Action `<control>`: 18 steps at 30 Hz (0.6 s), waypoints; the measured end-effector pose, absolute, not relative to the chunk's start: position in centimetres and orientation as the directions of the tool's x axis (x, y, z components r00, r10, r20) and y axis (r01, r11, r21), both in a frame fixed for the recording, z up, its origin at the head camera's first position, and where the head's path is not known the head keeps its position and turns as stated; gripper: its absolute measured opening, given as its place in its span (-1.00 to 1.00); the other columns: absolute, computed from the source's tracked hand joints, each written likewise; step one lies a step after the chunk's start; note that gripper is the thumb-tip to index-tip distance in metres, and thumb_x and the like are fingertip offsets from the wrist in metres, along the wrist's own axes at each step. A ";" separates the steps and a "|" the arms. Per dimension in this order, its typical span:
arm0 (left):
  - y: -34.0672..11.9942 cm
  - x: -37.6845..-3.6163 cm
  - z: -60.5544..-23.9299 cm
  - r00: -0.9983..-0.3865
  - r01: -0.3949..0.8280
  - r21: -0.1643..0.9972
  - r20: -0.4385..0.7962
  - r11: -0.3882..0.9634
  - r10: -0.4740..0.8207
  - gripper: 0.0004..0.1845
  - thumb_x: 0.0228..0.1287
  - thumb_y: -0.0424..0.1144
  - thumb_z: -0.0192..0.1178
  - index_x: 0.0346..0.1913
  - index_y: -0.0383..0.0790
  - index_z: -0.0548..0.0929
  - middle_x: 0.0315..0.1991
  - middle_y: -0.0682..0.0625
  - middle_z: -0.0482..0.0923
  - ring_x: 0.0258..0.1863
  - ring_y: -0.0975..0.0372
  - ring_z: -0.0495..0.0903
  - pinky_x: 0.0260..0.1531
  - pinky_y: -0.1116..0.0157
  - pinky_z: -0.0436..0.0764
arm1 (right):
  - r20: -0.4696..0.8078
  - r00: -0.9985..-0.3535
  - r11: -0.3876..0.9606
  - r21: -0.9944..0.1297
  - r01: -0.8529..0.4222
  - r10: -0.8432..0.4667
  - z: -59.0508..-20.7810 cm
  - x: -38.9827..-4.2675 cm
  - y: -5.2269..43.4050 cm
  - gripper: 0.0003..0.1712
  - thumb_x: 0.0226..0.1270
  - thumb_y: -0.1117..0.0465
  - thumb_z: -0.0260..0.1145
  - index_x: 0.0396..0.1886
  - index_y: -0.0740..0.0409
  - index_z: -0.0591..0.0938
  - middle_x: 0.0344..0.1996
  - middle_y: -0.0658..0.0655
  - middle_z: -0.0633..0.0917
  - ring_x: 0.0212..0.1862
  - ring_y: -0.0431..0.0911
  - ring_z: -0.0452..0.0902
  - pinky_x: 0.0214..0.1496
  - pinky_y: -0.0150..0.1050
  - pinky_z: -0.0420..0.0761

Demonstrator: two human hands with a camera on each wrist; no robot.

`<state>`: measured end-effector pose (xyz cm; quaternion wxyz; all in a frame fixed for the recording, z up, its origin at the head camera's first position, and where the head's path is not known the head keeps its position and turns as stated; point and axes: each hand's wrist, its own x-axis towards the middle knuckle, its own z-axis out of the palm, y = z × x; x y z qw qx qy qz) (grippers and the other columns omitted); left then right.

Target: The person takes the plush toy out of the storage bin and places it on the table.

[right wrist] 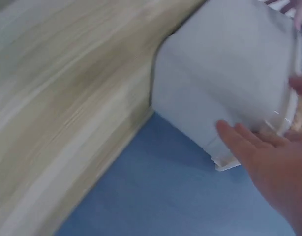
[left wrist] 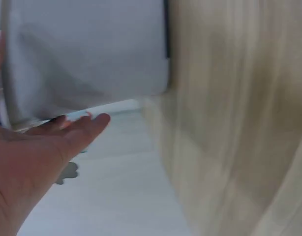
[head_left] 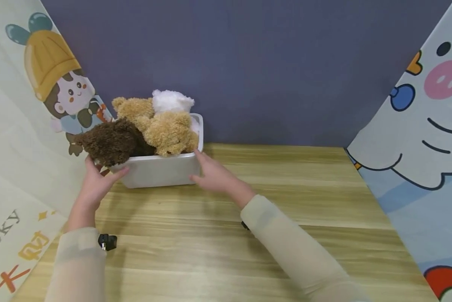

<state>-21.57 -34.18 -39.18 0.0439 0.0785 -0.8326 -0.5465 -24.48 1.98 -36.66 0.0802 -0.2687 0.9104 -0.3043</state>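
Note:
A white plastic bin [head_left: 159, 171] stands on the tabletop against the back panel, heaped with plush toys. A dark brown plush toy [head_left: 110, 140] hangs over its left end. Tan plush toys [head_left: 169, 132] fill the middle, and a white plush toy [head_left: 173, 102] pokes up behind them. My left hand [head_left: 96, 181] is at the bin's left front corner, thumb spread toward the front wall, fingers extended along the end wall [left wrist: 87, 54]. At the right end, my right hand [head_left: 215, 173] touches the bin with fairly straight fingers under the rim, thumb toward the front.
The wood-grain tabletop [head_left: 271, 193] spreads right and forward of the bin. A dark blue panel [head_left: 248, 71] rises behind. Cartoon-printed sheets stand at the left [head_left: 14, 138] and right [head_left: 418, 138]. A small black device [head_left: 108, 242] sits at my left wrist.

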 end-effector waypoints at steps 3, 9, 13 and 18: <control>-34.0 -22.1 -39.8 -0.972 -0.095 0.921 -0.004 0.378 -0.236 0.35 0.39 0.09 0.41 0.64 0.24 -0.63 0.76 -0.14 -0.54 0.73 -0.24 -0.19 0.57 -0.27 0.22 | 0.112 -0.848 0.688 -0.534 -0.491 -0.518 -37.2 -24.6 1.7 -0.02 0.58 0.08 0.26 0.77 0.09 -0.06 0.70 0.26 0.17 0.68 0.15 0.20 0.67 0.01 0.30; -33.9 -22.5 -40.7 -0.942 -0.103 0.921 0.031 0.375 -0.335 0.29 0.34 0.12 0.44 0.65 0.30 -0.48 0.77 -0.16 -0.31 0.70 -0.21 0.06 0.55 -0.15 0.37 | 0.240 -0.828 0.692 -0.459 -0.557 -0.508 -37.9 -24.5 1.6 -0.12 0.54 0.15 0.25 0.72 0.18 0.12 0.59 0.32 0.39 0.13 0.17 0.76 0.43 -0.03 0.61; -34.0 -22.4 -40.9 -0.936 -0.100 0.923 0.039 0.371 -0.349 0.18 0.40 0.09 0.38 0.66 0.28 -0.39 0.75 -0.25 -0.16 0.65 -0.22 0.19 0.36 0.31 0.58 | 0.273 -0.804 0.686 -0.420 -0.594 -0.529 -37.9 -24.5 1.8 -0.12 0.50 0.14 0.28 0.69 0.27 0.17 0.53 0.35 0.46 -0.06 0.08 0.80 0.28 -0.08 0.71; -34.0 -22.1 -40.8 -0.939 -0.116 0.916 0.024 0.383 -0.342 0.13 0.47 0.12 0.28 0.68 0.28 -0.42 0.71 -0.36 -0.05 0.60 -0.26 0.28 0.02 0.60 0.57 | 0.255 -0.802 0.660 -0.464 -0.591 -0.540 -38.0 -24.6 2.1 -0.08 0.49 0.15 0.26 0.72 0.24 0.10 0.33 0.35 0.66 -0.74 -0.22 0.28 -0.42 -0.28 0.58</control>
